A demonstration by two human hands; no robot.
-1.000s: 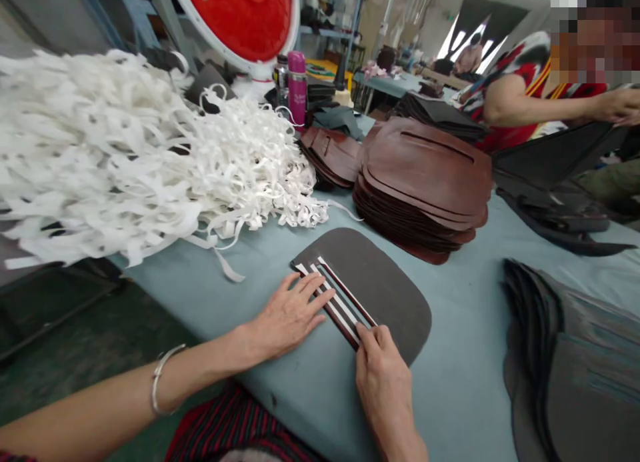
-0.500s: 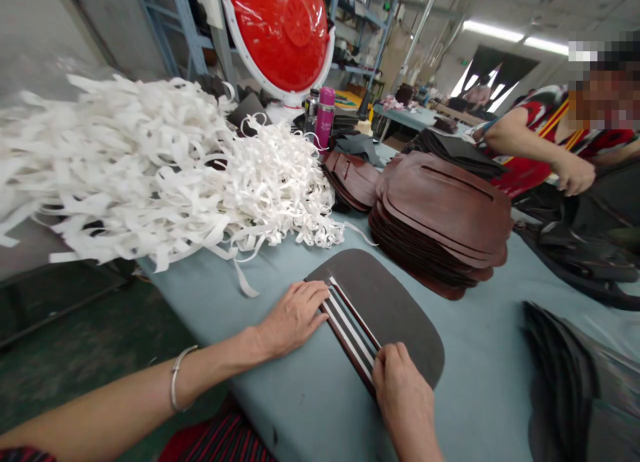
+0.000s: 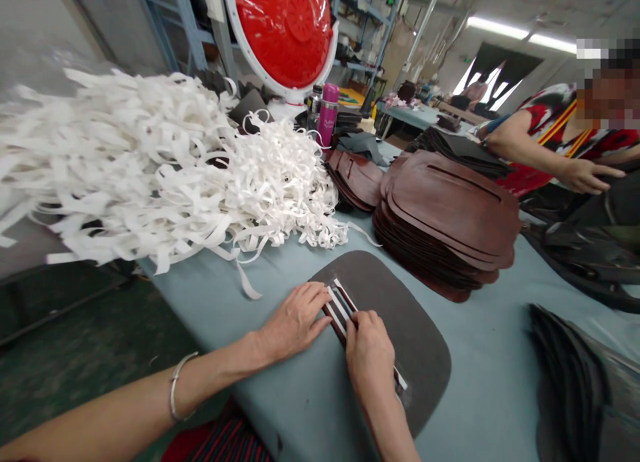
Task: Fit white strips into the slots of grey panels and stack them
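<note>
Presently left hand (image 3: 295, 321) lies flat, grip spread, touching white strips (image 3: 339, 301). Right hand (image 3: 367, 352) arches over dark panel (image 3: 400, 292), grip pressed together atop strips.

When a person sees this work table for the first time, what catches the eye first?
A huge heap of white strips fills the left, a red round disc behind it. A stack of brown leather pieces sits at centre right. In front, the left hand and right hand press on a striped dark grey panel.

Lit by ceiling strip lights (image 3: 520, 37); blue metal shelving (image 3: 175, 22) behind, dark green floor (image 3: 90, 329), bright doorway (image 3: 505, 92) beyond.
</note>
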